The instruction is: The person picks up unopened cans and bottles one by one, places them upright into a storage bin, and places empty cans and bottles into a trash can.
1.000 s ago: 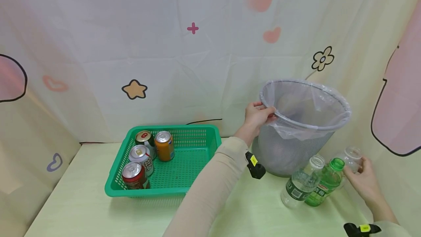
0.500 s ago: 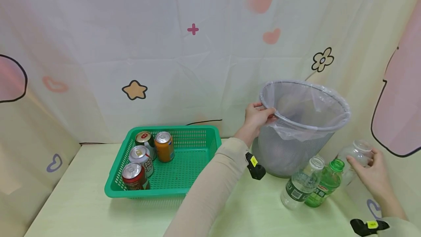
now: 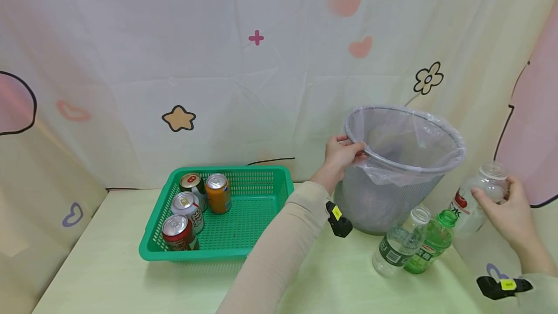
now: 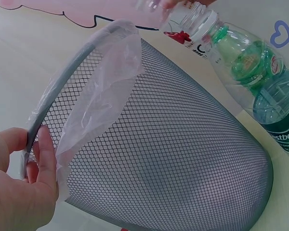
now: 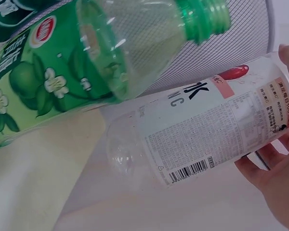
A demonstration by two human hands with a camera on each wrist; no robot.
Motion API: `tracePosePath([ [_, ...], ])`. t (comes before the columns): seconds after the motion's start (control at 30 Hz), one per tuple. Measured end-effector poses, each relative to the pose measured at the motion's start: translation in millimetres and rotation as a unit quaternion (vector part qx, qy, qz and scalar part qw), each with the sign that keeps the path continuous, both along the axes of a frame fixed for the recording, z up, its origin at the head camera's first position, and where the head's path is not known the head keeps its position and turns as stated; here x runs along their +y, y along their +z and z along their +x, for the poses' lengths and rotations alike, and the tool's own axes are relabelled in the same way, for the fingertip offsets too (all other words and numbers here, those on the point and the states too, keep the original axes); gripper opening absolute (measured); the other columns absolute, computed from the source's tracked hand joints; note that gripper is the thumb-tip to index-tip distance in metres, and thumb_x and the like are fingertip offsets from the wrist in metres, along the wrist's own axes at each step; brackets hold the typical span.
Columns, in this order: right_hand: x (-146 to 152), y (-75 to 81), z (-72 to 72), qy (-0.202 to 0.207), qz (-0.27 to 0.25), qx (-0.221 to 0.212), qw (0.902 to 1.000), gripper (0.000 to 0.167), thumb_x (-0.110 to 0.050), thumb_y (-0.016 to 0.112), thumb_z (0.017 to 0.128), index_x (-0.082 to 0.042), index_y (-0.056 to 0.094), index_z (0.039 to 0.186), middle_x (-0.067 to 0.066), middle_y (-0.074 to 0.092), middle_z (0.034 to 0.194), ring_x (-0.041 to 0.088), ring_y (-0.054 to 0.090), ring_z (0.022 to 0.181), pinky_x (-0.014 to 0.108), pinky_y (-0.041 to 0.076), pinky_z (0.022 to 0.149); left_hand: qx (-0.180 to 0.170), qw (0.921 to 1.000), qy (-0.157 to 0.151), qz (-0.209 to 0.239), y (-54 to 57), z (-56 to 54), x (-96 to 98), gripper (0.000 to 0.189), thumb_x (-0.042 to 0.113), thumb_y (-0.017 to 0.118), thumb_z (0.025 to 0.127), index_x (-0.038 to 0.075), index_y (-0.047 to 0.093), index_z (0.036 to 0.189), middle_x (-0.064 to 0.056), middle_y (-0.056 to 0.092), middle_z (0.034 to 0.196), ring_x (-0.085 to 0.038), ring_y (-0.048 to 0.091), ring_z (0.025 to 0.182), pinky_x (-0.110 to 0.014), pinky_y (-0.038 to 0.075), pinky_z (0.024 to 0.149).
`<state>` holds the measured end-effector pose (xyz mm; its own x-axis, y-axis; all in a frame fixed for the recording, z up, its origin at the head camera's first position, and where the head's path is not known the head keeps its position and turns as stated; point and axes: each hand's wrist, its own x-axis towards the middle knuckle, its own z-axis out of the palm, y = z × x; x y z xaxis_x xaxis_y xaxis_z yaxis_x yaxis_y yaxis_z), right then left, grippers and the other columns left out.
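Observation:
My left hand point(image 3: 342, 156) pinches the rim of a mesh wastebasket point(image 3: 379, 202), thumb on one side and fingers on the other. A thin translucent liner point(image 4: 98, 96) folds over that rim. On the right, my right hand point(image 3: 507, 207) grips a clear plastic bottle point(image 3: 475, 200) near its top; it has a white label with a red fruit picture. In the right wrist view this bottle point(image 5: 197, 130) hangs over the table's side edge, its bottom free. Beside it stand a green plastic bottle point(image 3: 431, 243) and a clear water bottle point(image 3: 398, 243) with a dark green label.
A green plastic basket point(image 3: 257, 255) on the left of the table holds several drink cans, among them an orange can point(image 3: 218, 195) and a dark red can point(image 3: 178, 234). A patterned curtain point(image 3: 261, 86) hangs close behind and along the sides.
My right hand has raised the clear labelled bottle from behind the green bottle, up and to the right. My left hand stays at the wastebasket's rim.

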<state>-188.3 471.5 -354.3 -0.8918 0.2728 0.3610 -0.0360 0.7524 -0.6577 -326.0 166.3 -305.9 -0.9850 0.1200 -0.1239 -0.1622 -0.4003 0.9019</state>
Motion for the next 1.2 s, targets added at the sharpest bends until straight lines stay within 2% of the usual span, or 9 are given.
tracePosePath([
  [0.23, 2.1, 18.3, -6.8, 0.009, 0.024, 0.004, 0.9997, 0.076, -0.026, 0.056, 0.090, -0.003, 0.008, 0.145, 0.035, 0.036, 0.123, -0.005, 0.040, 0.081, 0.010, 0.037, 0.052, -0.003, 1.0000, 0.000, 0.004, -0.8, -1.3, 0.7, 0.036, -0.008, 0.067, 0.076, 0.006, 0.048, 0.104, -0.006, 0.058, 0.081, -0.013, 0.057, 0.056, -0.025, 0.055, 0.058],
  [0.43, 6.8, 35.3, -12.7, 0.009, 0.049, 0.018, 0.9986, 0.075, -0.024, 0.055, 0.090, -0.004, 0.007, 0.145, 0.034, 0.032, 0.124, 0.006, 0.042, 0.081, 0.011, 0.037, 0.050, -0.004, 1.0000, 0.000, 0.004, -0.1, -1.1, 1.3, 0.036, -0.008, 0.067, 0.076, 0.006, 0.048, 0.103, -0.006, 0.057, 0.081, -0.012, 0.057, 0.056, -0.024, 0.054, 0.056],
  [0.57, 9.8, 44.4, -17.3, 0.000, 0.060, 0.018, 0.9981, 0.075, -0.026, 0.055, 0.090, -0.007, 0.008, 0.145, 0.031, 0.031, 0.125, 0.004, 0.040, 0.081, 0.011, 0.036, 0.050, -0.003, 1.0000, 0.002, 0.004, 0.0, -1.0, 1.3, 0.037, -0.009, 0.067, 0.076, 0.006, 0.048, 0.104, -0.006, 0.057, 0.081, -0.012, 0.057, 0.056, -0.024, 0.054, 0.056],
  [0.73, 15.1, 53.3, -24.6, -0.006, 0.063, 0.004, 0.9980, 0.076, -0.030, 0.054, 0.091, -0.013, 0.005, 0.147, 0.033, 0.030, 0.127, 0.027, 0.047, 0.090, 0.040, 0.051, 0.057, -0.002, 1.0000, 0.003, 0.003, 0.0, -0.2, 1.1, 0.037, -0.008, 0.066, 0.076, 0.006, 0.047, 0.104, -0.006, 0.057, 0.082, -0.012, 0.057, 0.056, -0.023, 0.054, 0.056],
  [0.93, 9.5, 71.1, -27.3, -0.004, 0.065, -0.005, 0.9979, 0.077, -0.030, 0.052, 0.091, -0.010, 0.002, 0.147, 0.039, 0.026, 0.132, 0.054, 0.041, 0.102, 0.066, 0.043, 0.070, -0.003, 1.0000, -0.004, -0.006, -0.4, 0.4, 0.2, 0.036, -0.006, 0.067, 0.077, 0.007, 0.048, 0.105, -0.006, 0.058, 0.084, -0.012, 0.057, 0.056, -0.024, 0.055, 0.057],
  [1.0, 3.8, 78.9, -26.8, -0.013, 0.078, -0.003, 0.9969, 0.076, -0.032, 0.051, 0.092, -0.011, 0.002, 0.147, 0.039, 0.027, 0.132, 0.053, 0.041, 0.102, 0.064, 0.045, 0.070, -0.003, 1.0000, -0.006, -0.005, -0.4, 0.5, 0.1, 0.036, -0.006, 0.067, 0.077, 0.007, 0.048, 0.105, -0.006, 0.058, 0.084, -0.013, 0.057, 0.057, -0.025, 0.055, 0.057],
  [1.03, -1.1, 84.5, -25.3, -0.005, 0.068, 0.000, 0.9976, 0.076, -0.030, 0.050, 0.092, -0.008, 0.001, 0.146, 0.041, 0.025, 0.133, 0.059, 0.038, 0.103, 0.071, 0.038, 0.072, -0.002, 1.0000, -0.006, -0.003, -0.4, 0.6, 0.0, 0.036, -0.006, 0.067, 0.077, 0.007, 0.048, 0.105, -0.006, 0.058, 0.084, -0.013, 0.057, 0.057, -0.025, 0.055, 0.057],
  [1.17, -14.8, 102.6, -23.5, 0.001, 0.071, 0.005, 0.9975, 0.075, -0.028, 0.049, 0.092, -0.001, 0.002, 0.144, 0.043, 0.024, 0.132, 0.060, 0.037, 0.102, 0.072, 0.037, 0.073, 0.000, 1.0000, -0.004, -0.003, -1.0, 0.1, 0.1, 0.036, -0.006, 0.067, 0.077, 0.006, 0.048, 0.105, -0.006, 0.058, 0.084, -0.013, 0.057, 0.057, -0.024, 0.054, 0.057],
  [1.2, -17.6, 107.1, -23.1, 0.009, 0.062, 0.005, 0.9980, 0.075, -0.026, 0.049, 0.092, 0.001, 0.001, 0.143, 0.045, 0.022, 0.132, 0.062, 0.035, 0.103, 0.075, 0.030, 0.075, 0.001, 1.0000, -0.003, -0.003, -1.1, 0.1, 0.0, 0.036, -0.006, 0.067, 0.077, 0.007, 0.048, 0.105, -0.006, 0.058, 0.084, -0.013, 0.057, 0.057, -0.024, 0.054, 0.057],
])
